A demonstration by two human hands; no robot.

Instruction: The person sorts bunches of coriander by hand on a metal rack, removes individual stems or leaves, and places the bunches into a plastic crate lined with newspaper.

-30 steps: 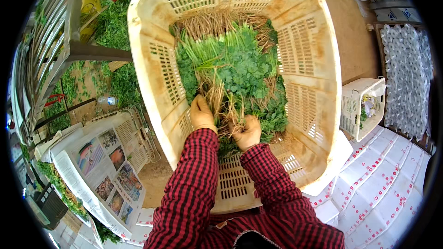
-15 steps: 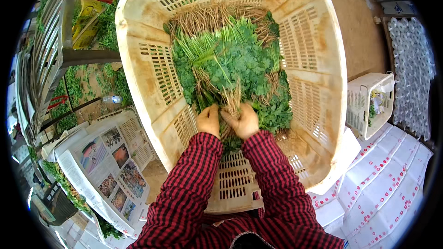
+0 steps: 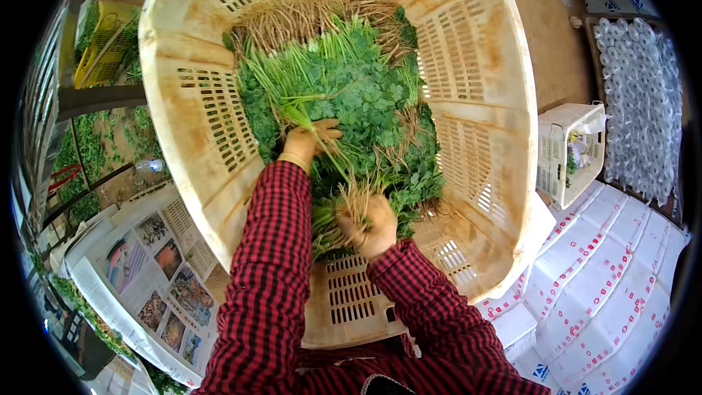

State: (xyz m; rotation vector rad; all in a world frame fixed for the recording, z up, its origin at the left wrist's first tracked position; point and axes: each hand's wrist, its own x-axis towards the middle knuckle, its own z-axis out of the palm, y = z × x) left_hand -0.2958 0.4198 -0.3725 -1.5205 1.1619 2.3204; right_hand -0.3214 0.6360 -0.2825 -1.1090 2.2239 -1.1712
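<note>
so the bunch of green stems with pale brown stringy roots is down in the near part of the basket, root ends poking up, and the right hand is curled tight around it. the left hand is a bit farther in and over to the left, on top of the leaves, fingers partly stretched out. a thin light green stem runs across it, but i honestly can't tell if it's pinched or just lying there. under and beyond both hands there's a thick bed of leafy greens, with a row of brown roots along the far end. it all sits in a big cream plastic basket with slotted walls and brown stains. both sleeves are red and black checked cloth. off to the left is a printed newspaper sheet with colour photos, and on the right a small white plastic crate stands near a stack of shiny clear plastic pieces, with white packages printed in red nearer the person.
</note>
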